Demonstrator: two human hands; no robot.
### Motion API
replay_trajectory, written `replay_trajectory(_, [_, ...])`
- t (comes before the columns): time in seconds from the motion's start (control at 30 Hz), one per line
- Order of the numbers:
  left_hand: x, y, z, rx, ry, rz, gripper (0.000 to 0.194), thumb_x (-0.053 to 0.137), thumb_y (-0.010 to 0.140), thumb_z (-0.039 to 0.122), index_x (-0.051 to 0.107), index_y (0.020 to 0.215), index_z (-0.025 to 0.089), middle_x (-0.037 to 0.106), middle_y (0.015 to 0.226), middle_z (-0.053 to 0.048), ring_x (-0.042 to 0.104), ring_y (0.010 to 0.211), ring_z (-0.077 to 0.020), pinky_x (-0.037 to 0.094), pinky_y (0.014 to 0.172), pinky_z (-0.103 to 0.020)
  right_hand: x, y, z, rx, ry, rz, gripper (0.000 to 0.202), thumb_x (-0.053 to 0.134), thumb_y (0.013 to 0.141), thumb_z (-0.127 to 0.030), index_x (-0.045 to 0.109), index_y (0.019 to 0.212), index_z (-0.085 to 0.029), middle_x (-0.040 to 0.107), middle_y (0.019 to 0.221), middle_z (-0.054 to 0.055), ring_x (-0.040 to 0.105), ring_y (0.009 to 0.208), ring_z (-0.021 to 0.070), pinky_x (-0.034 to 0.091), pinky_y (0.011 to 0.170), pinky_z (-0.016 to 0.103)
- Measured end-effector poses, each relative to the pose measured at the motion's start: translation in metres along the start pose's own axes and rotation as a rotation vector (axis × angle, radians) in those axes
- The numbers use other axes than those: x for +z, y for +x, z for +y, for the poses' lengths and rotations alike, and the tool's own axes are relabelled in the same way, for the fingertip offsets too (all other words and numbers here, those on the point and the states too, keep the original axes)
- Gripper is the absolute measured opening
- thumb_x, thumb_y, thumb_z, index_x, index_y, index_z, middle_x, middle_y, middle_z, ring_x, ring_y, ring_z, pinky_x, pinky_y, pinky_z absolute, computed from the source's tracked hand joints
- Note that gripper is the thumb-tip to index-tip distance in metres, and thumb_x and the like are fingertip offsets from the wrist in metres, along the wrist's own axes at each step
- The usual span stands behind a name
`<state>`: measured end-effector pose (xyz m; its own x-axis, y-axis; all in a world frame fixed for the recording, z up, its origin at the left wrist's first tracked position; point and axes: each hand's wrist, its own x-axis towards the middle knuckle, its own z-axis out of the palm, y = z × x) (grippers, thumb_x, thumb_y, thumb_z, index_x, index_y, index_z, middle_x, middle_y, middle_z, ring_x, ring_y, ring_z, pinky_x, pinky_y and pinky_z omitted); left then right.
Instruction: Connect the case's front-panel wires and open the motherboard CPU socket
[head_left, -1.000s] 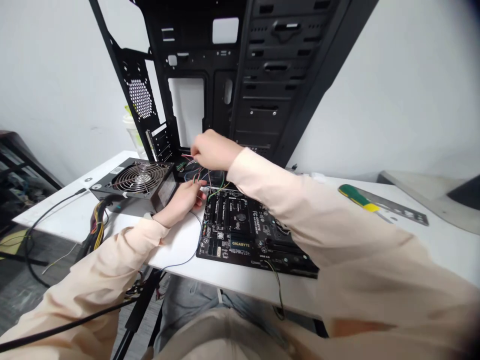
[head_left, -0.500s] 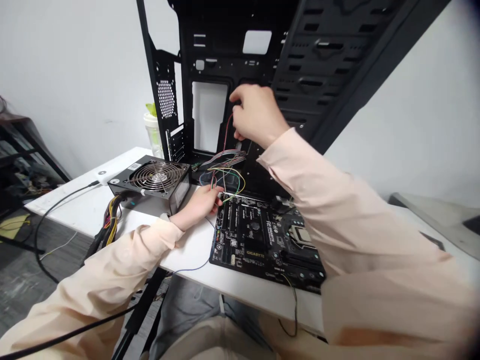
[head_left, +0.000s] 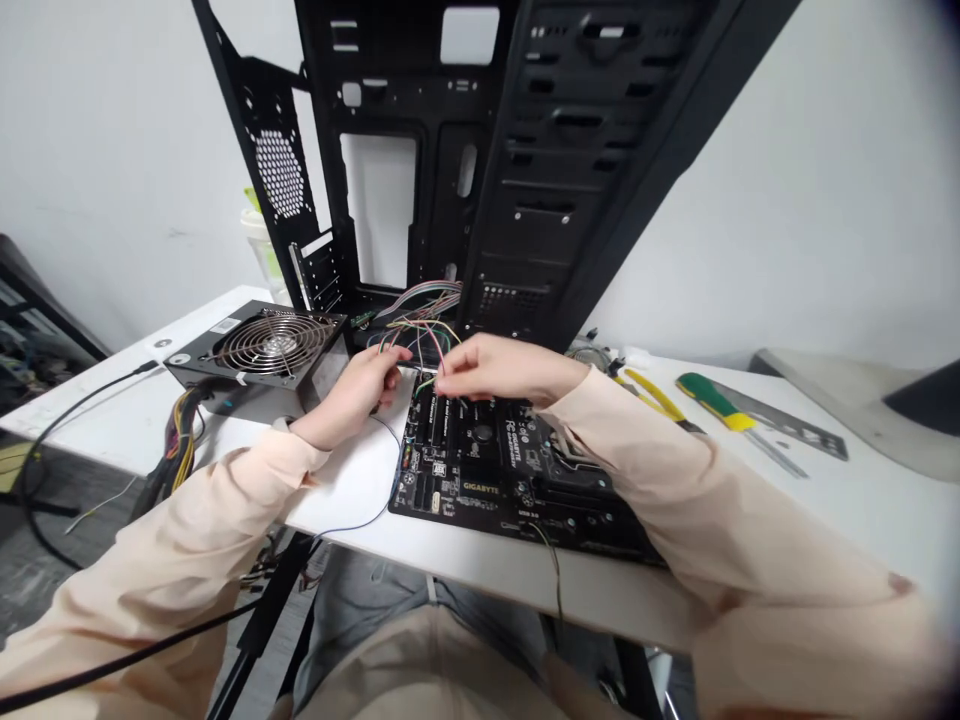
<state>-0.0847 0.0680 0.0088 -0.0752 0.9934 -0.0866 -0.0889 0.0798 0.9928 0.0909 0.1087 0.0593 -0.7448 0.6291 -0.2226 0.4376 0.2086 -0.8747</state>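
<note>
Thin coloured wires (head_left: 421,322) arch out of the bottom of a black computer case (head_left: 570,215) and hang over the far-left edge of a Gigabyte motherboard (head_left: 480,505). My left hand (head_left: 364,388) is closed around some of these wires, beside the board's left edge. Just above the board, my right hand (head_left: 491,368) pinches a reddish wire between thumb and fingers. The wire ends at my fingertips are too small to make out. My right sleeve covers part of the board's right side.
A power supply (head_left: 281,345) with bundled cables (head_left: 180,440) stands at the left. Yellow-handled pliers (head_left: 652,395), a green-and-yellow screwdriver (head_left: 709,400) and a flat metal plate (head_left: 806,430) lie at the right. A loose wire (head_left: 553,560) hangs over the table's front edge.
My right hand has come down from high in front of the case to just above the motherboard, beside my left hand. The camera view has shifted right, showing the tools.
</note>
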Motion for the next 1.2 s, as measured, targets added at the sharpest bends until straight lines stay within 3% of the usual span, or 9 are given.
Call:
replay_trajectory(0.07, [-0.001,-0.002,0.002,-0.026,0.037,-0.054,0.013,0.046,0.086,0.019,0.056,0.079,0.015,0.039,0.048,0.007,0.028,0.033,-0.0046,0.02,0.036,-0.017,0.004,0.009,0.006,-0.076,0.116,0.14,0.022,0.055,0.086,-0.014,0.054,0.064,-0.013,0.046,0.043,-0.009,0.035,0.034,0.0001,0.026,0.034,0.012])
replay_trajectory(0.17, [-0.003,-0.005,0.003,-0.045,0.13,-0.099,0.009,0.056,0.078,0.016,0.058,0.07,0.013,0.046,0.05,0.004,0.034,0.036,-0.0046,0.023,0.037,-0.017,0.011,0.021,0.016,-0.105,0.307,0.229,0.018,0.051,0.087,-0.008,0.052,0.071,-0.015,0.053,0.049,-0.008,0.05,0.04,0.0029,0.042,0.04,0.012])
replay_trajectory(0.27, [-0.006,-0.004,0.001,-0.031,0.217,-0.116,0.007,0.061,0.073,0.011,0.06,0.065,0.013,0.05,0.053,0.003,0.037,0.039,-0.0042,0.023,0.038,-0.017,0.018,0.028,0.026,-0.08,0.355,0.266,0.018,0.053,0.081,0.001,0.053,0.072,-0.014,0.057,0.057,-0.006,0.062,0.054,0.0053,0.054,0.055,0.016])
replay_trajectory(0.37, [-0.008,-0.003,-0.002,0.029,0.393,-0.144,0.006,0.061,0.071,0.01,0.063,0.066,0.013,0.05,0.052,0.005,0.037,0.041,-0.0044,0.025,0.04,-0.017,0.025,0.032,0.033,-0.101,0.26,0.28,0.018,0.055,0.075,0.003,0.054,0.069,-0.014,0.057,0.056,-0.006,0.059,0.052,0.0056,0.05,0.05,0.016])
replay_trajectory(0.53, [-0.011,-0.002,-0.003,0.108,0.643,-0.166,0.009,0.06,0.07,0.009,0.062,0.062,0.014,0.05,0.051,0.006,0.037,0.044,-0.0053,0.03,0.046,-0.017,0.032,0.036,0.042,-0.272,0.104,0.31,0.016,0.062,0.064,0.002,0.058,0.067,-0.013,0.058,0.055,-0.006,0.055,0.051,0.005,0.042,0.051,0.016])
replay_trajectory(0.73, [-0.011,0.001,-0.004,0.097,0.663,-0.204,0.009,0.06,0.069,0.006,0.064,0.064,0.013,0.059,0.059,0.003,0.047,0.053,-0.0077,0.036,0.055,-0.018,0.037,0.038,0.047,-0.267,0.034,0.305,0.01,0.065,0.062,-0.005,0.061,0.066,-0.014,0.065,0.059,-0.002,0.062,0.057,0.0089,0.044,0.056,0.019])
replay_trajectory(0.97, [-0.013,0.002,-0.006,0.107,0.681,-0.201,0.013,0.057,0.07,0.006,0.066,0.067,0.014,0.057,0.054,0.004,0.048,0.05,-0.009,0.036,0.054,-0.018,0.042,0.039,0.046,-0.222,-0.005,0.328,0.009,0.068,0.062,-0.007,0.062,0.065,-0.013,0.065,0.058,-0.001,0.063,0.057,0.0107,0.046,0.056,0.02])
replay_trajectory(1.2, [-0.009,-0.001,-0.001,0.11,0.692,-0.201,0.018,0.055,0.069,0.002,0.06,0.057,0.014,0.054,0.048,0.005,0.045,0.047,-0.008,0.033,0.051,-0.017,0.041,0.038,0.049,-0.323,-0.169,0.353,0.006,0.069,0.064,-0.009,0.067,0.066,-0.014,0.067,0.06,-0.002,0.064,0.06,0.011,0.047,0.062,0.023])
